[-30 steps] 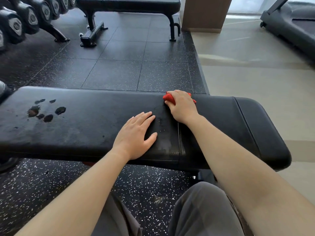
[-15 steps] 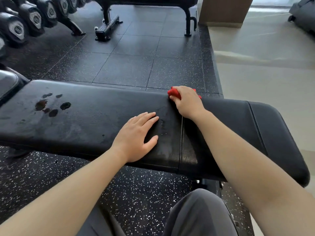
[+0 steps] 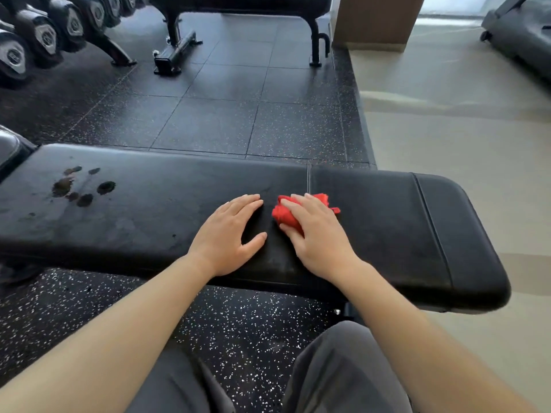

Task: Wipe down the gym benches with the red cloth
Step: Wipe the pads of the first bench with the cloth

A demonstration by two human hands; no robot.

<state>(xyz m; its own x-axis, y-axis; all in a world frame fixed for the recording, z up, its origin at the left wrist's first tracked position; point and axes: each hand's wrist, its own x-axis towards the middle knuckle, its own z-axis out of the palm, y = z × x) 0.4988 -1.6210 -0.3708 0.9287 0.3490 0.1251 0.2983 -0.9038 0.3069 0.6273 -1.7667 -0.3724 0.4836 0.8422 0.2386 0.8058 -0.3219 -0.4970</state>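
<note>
On the far left of the desk [image 3: 167, 204] a cluster of dark blotches [image 3: 80, 189] is sitting unwiped, well apart from both grips; I am judging that these are the likeliest thing to get missed or merely smeared, since the cloth is working nowhere near them. The left grip [image 3: 229, 234] is lying flat on the padding, fingers spread and relaxed, holding nothing; it is resting just beside the cloth and right in the path of any leftward stroke, so it may be blocking the sweep or leaving fresh prints on padding meant to be clean. The red cloth [image 3: 284, 217] is lying on the desk near the seam [image 3: 308, 180], wadded into a tight lump; the right grip [image 3: 319, 236] is curling fingers and thumb over it and pressing it down. Being bunched, it is probably touching only a narrow strip, risking streaks and untouched bands; dirt could also be lodging in the seam. A loose tail [image 3: 335, 209] is sticking out to the right and could be dragging grime back across.
</note>
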